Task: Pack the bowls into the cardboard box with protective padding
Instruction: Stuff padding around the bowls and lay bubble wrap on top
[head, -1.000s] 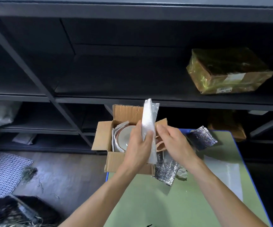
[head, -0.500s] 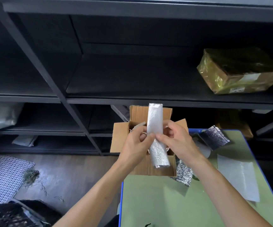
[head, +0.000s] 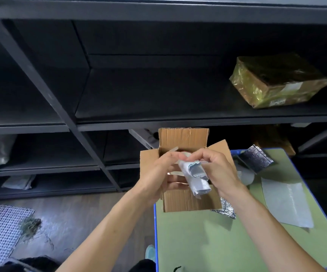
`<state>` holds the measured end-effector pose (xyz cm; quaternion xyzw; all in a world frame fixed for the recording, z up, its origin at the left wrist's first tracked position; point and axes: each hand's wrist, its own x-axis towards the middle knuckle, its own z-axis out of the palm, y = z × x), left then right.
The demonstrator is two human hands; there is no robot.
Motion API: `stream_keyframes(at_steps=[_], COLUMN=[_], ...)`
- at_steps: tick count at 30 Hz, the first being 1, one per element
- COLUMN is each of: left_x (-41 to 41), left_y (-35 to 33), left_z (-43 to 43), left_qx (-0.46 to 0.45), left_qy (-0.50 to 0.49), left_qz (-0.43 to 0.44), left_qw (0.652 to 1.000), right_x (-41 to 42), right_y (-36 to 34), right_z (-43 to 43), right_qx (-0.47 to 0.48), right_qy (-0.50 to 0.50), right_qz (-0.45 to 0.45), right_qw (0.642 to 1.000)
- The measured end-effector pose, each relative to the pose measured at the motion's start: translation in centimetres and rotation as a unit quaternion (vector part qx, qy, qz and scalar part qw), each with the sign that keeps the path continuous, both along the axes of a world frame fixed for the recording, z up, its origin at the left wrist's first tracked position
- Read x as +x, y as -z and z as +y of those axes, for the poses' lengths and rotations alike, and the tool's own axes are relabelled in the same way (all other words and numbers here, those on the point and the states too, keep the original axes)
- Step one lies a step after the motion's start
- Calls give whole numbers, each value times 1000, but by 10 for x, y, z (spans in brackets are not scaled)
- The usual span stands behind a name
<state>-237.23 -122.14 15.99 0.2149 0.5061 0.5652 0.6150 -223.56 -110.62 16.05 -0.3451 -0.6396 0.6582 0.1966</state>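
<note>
While the left hand [head: 158,174] and right hand [head: 220,169] both pinch one rolled padding sheet [head: 197,178], the padding is judged mid-fold; next it needs tucking into the single open cardboard box [head: 184,137] directly beneath them, whose bowls the hands hide, so they go uncounted. Right of the right hand lie two foil pieces [head: 255,159] and one flat white sheet [head: 287,204] on the table [head: 198,242].

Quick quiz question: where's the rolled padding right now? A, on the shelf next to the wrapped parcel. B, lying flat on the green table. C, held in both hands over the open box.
C: the left hand and right hand both grip the rolled padding above the open box.
</note>
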Motion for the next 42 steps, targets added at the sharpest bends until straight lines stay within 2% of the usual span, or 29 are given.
stream_keyframes(at_steps=[3, 7, 9, 12, 16, 18, 21, 24, 28, 32, 38, 42], left_x=[3, 1, -4, -17, -34, -41, -45, -35, -25, -21, -21, -15], left_y=[4, 12, 16, 15, 15, 22, 38, 59, 78, 80, 85, 85], left_z=[1, 4, 9, 17, 25, 25, 22, 21, 28, 36, 26, 22], left_qx=[11, -6, -10, 6, -10, -50, -136, -148, -168, -183, -158, -148], left_qy=[-12, -102, -144, -158, -118, -111, -86, -27, -2, -24, -67, -89], left_qz=[46, 74, 113, 188, 287, 371, 513, 603, 662, 661, 616, 594], left_qw=[999, 992, 983, 969, 950, 921, 843, 783, 730, 727, 769, 786], right_x=[-4, -9, -10, -18, -29, -31, -35, -42, -54, -69, -85, -86], right_y=[6, 10, 13, 9, -4, -6, -1, 6, 17, 18, 15, 18], right_z=[-3, 0, 2, 5, 19, 27, 34, 39, 45, 49, 47, 46], right_qx=[3, -60, -61, 6, 125, 207, 330, 428, 482, 501, 529, 521], right_qy=[-8, -23, -46, -83, -57, -33, -38, -57, -105, -153, -240, -256], right_qz=[-19, -17, -48, -75, -107, -174, -243, -250, -209, -184, -193, -199], right_qw=[1000, 998, 996, 994, 985, 962, 911, 867, 844, 832, 791, 789])
